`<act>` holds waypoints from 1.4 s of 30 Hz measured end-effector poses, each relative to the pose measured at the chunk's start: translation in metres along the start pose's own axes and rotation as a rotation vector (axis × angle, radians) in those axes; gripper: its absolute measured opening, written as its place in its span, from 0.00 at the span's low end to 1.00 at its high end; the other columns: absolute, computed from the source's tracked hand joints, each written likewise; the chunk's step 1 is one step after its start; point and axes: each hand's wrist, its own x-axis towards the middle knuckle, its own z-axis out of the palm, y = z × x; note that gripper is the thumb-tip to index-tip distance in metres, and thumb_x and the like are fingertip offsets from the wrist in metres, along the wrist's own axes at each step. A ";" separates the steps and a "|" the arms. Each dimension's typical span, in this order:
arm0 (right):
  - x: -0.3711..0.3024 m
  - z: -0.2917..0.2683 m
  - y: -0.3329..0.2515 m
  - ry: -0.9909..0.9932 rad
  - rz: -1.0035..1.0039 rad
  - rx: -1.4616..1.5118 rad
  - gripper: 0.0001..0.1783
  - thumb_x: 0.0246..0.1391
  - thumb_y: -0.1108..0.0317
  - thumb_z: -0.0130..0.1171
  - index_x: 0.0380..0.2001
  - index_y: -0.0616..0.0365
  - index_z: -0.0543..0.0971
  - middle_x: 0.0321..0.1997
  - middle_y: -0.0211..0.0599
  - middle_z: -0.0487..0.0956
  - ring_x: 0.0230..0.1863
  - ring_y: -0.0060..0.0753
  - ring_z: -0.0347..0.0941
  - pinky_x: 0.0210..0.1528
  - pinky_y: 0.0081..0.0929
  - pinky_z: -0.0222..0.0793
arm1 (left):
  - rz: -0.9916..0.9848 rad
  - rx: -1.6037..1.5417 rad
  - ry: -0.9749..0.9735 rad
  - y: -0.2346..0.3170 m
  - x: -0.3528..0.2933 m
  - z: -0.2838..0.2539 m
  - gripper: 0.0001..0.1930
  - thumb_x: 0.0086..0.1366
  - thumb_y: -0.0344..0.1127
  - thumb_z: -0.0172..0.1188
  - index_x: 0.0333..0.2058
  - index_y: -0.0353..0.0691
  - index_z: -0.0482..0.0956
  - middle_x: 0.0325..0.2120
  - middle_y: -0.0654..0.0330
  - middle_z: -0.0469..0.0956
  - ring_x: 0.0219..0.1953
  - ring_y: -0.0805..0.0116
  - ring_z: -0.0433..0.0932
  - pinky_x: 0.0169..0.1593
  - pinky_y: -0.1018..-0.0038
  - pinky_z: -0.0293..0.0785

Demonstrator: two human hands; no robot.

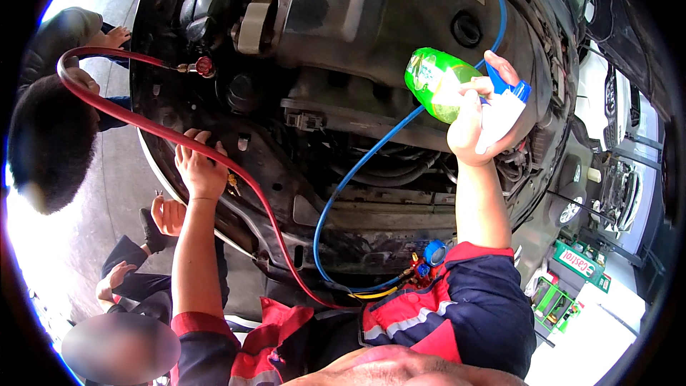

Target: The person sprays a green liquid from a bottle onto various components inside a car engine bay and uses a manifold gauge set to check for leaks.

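One bottle [441, 82], green with a blue top, is up over the engine [336, 11] between 1 and 2 o'clock from the middle of the view. I count three hoses: a red hose [268, 207] looping out to 10 o'clock, a blue hose [316, 239] curving from 1 down past 6, and a short yellow hose [375, 293] near 6. One blue gauge [434, 251] shows between 4 and 5, and one red coupler [205, 66] sits at 10. Two other heads are over on that side, one bent person [53, 143] at 9 and another person [121, 350] between 7 and 8.

The right hand [468, 129] grasps the bottle by its upper part, its forearm [483, 207] rising almost straight toward 12 and the wrist turned so the bottle's base points to 10 and its top to 4.

The left hand [202, 171] reaches out at 9 o'clock, back of the hand up, fingers toward 12, on the car's front edge [246, 225]. The red hose runs across its fingers; from here I can't tell whether they clasp anything.
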 end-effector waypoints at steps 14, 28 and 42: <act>0.027 0.006 -0.006 -0.089 -0.036 -0.142 0.19 0.54 0.78 0.54 0.50 0.73 0.68 0.57 0.58 0.76 0.31 0.23 0.74 0.40 0.23 0.75 | -0.014 -0.013 0.005 -0.001 -0.002 0.001 0.16 0.58 0.34 0.65 0.46 0.41 0.78 0.49 0.52 0.76 0.54 0.46 0.74 0.58 0.55 0.69; 0.079 0.027 0.002 -0.111 0.172 -0.095 0.10 0.53 0.79 0.57 0.39 0.68 0.77 0.49 0.48 0.81 0.52 0.37 0.80 0.48 0.30 0.76 | -0.092 -0.018 -0.037 -0.001 -0.003 0.000 0.16 0.57 0.33 0.67 0.45 0.42 0.79 0.50 0.54 0.76 0.55 0.47 0.73 0.60 0.54 0.68; 0.127 0.032 0.047 -0.111 0.358 -0.148 0.20 0.54 0.67 0.61 0.50 0.60 0.81 0.45 0.39 0.86 0.44 0.31 0.83 0.49 0.28 0.75 | -0.090 -0.031 -0.012 0.000 -0.002 -0.001 0.16 0.57 0.34 0.66 0.45 0.43 0.79 0.50 0.54 0.76 0.56 0.47 0.72 0.61 0.53 0.67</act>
